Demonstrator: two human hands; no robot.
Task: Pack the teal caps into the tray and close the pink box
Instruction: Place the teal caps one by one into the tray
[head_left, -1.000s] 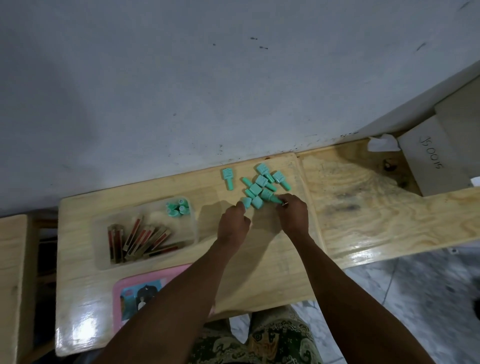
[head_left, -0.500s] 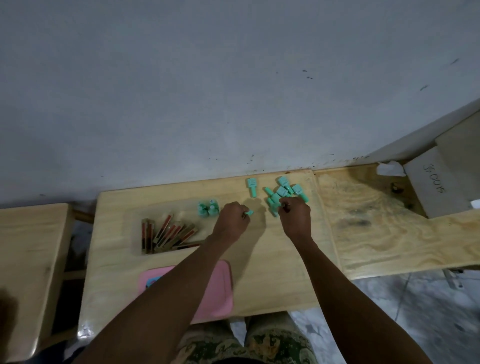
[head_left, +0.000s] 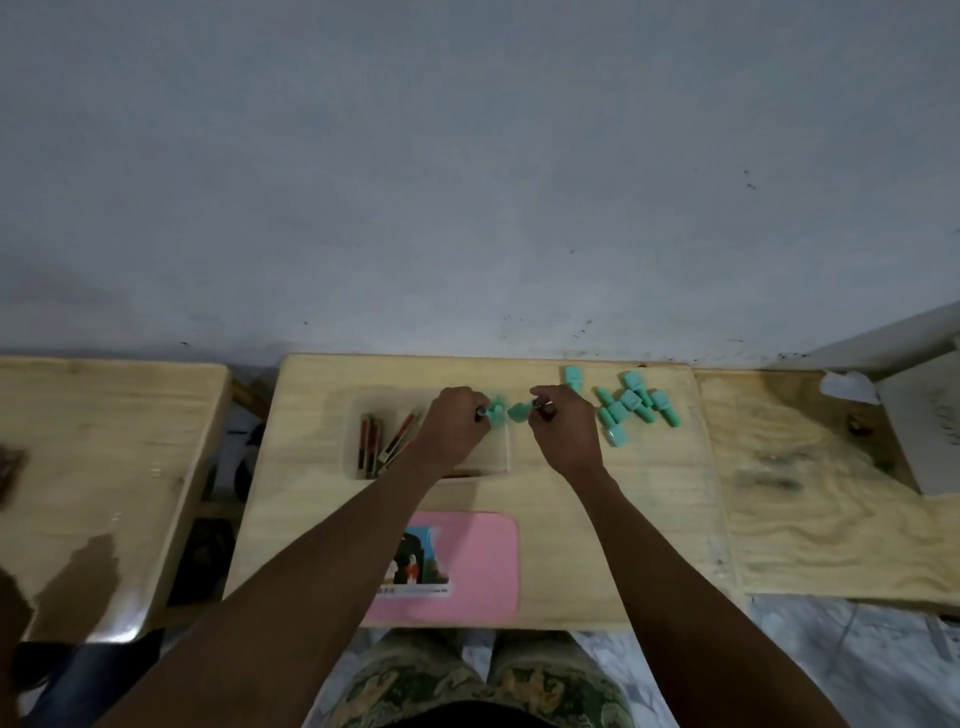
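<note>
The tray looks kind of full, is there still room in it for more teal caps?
Yes. The tray is bare near its front right corner. Brown sticks crowd its left half, and the left hand covers the caps at its back right corner.

tray (head_left: 358, 457) left end: sticks (head_left: 387, 441) | beside pink box (head_left: 483, 566): apparently bare wood

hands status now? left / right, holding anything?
Left hand: closed over the clear tray, fingertips at the teal caps in it; whether it grips one cannot be told.
Right hand: closed, pinching a teal cap.
</note>
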